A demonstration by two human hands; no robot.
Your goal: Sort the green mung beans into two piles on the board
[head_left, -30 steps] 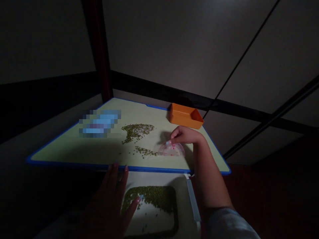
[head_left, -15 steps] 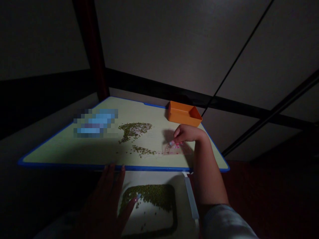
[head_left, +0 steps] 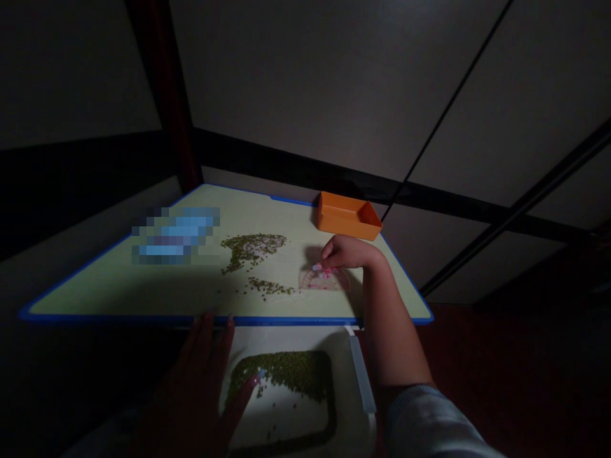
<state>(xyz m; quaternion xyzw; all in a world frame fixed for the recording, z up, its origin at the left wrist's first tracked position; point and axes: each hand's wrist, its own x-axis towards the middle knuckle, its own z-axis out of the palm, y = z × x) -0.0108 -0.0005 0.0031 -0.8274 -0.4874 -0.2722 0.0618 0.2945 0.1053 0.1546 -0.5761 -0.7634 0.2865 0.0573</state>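
Observation:
My right hand (head_left: 347,252) pinches a clear pink protractor (head_left: 329,281) by its curved edge, low over the pale tabletop (head_left: 157,299). To its left lie scattered green mung beans (head_left: 252,248), in a larger patch at the back and a thinner streak in front that nearly reaches the protractor. In deep shadow, my left hand (head_left: 200,375) is spread open over the left side of a white plastic container (head_left: 341,340) under the table's front edge. Its fingertips reach the blue edge, and its thumb points into the container, over a heap of mung beans (head_left: 296,369).
An orange open box (head_left: 348,216) stands at the back right of the table. A blurred-out blue item (head_left: 176,235) lies at the left. The tabletop has a raised blue rim (head_left: 286,320). Dark wall panels (head_left: 305,83) rise close behind the table.
My right hand and the protractor have shifted slightly left, closer to the beans. My left hand stays at the container. The whole view has drifted a little.

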